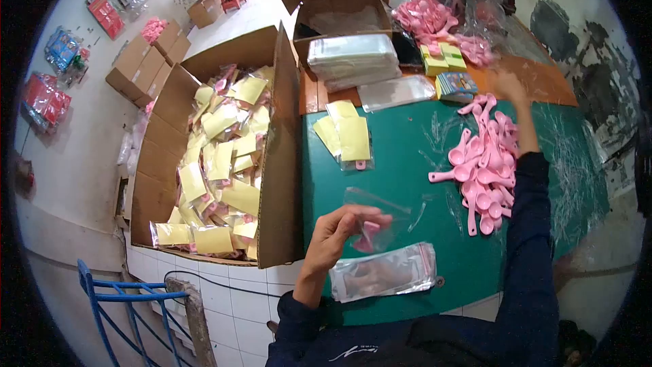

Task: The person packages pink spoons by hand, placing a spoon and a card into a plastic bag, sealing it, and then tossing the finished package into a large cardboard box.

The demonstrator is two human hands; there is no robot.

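My left hand [337, 232] is closed on a clear plastic bag [384, 221] with a pink spoon [369, 231] inside it. Below that hand lies a stack of clear plastic bags [387, 273]. Reaching far to the right, my right hand [508, 85] is smeared by motion, its fingers unclear. It is close to a stack of printed cards [456, 84] and above a heap of pink measuring spoons [485, 170]. Several packed bags with yellow cards [353, 137] lie at the table's back left.
A large cardboard box [282, 156] full of packed yellow-card bags stands left of the green table [401, 143]. Behind are a stack of clear bags [353, 58], yellow card stacks [443, 59] and bagged pink spoons [424, 15]. A blue metal frame [129, 297] stands lower left.
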